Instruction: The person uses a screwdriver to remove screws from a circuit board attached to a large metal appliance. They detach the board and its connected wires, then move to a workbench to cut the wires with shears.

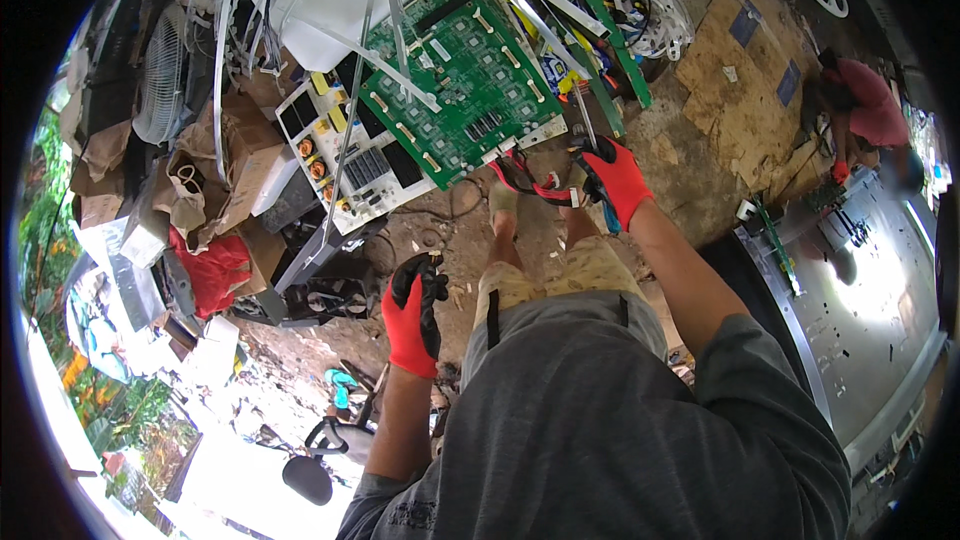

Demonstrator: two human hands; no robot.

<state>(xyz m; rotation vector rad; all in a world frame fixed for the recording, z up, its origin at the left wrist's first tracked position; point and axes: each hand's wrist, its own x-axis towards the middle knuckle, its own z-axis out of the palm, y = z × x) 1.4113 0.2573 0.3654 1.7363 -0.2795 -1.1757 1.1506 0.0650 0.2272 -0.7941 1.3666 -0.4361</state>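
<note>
My left hand, in a red and black glove, is raised over the ground with its fingers curled together. A tiny pale bit shows at its fingertips, too small to name. My right hand, gloved alike, is closed round a screwdriver whose metal shaft points away from me; a bluish end shows below the fist. Beside that hand hangs a red and black cable bundle with a white connector. Just beyond lies a large green circuit board, overlapping a white power board with coils and dark heat sinks.
Metal strips and a cable heap surround the boards. Cardboard boxes and a fan stand left. At right, another person bends over a large metal panel. An office chair is at lower left.
</note>
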